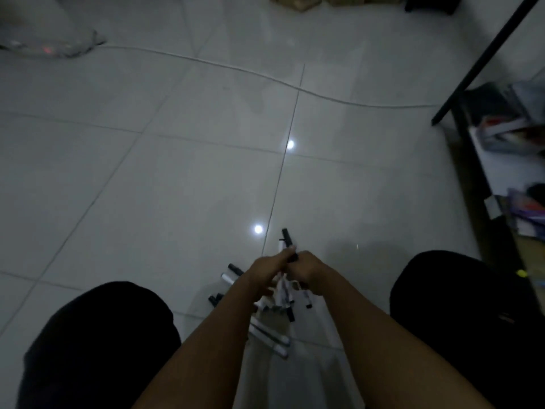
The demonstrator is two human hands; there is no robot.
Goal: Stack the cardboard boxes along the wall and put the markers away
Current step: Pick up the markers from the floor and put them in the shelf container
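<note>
Both hands gripping markers, more markers on floor

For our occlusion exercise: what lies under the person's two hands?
Under the left hand and right hand, a loose pile of markers lies on the tiled floor. The hands and forearms cover its middle, so the count stays unknown.

Glossy tile, plastic pens, plain cardboard.
The floor tiles shine smooth and mirror the lamps; the markers look like plastic; the boxes are matt brown cardboard.
</note>
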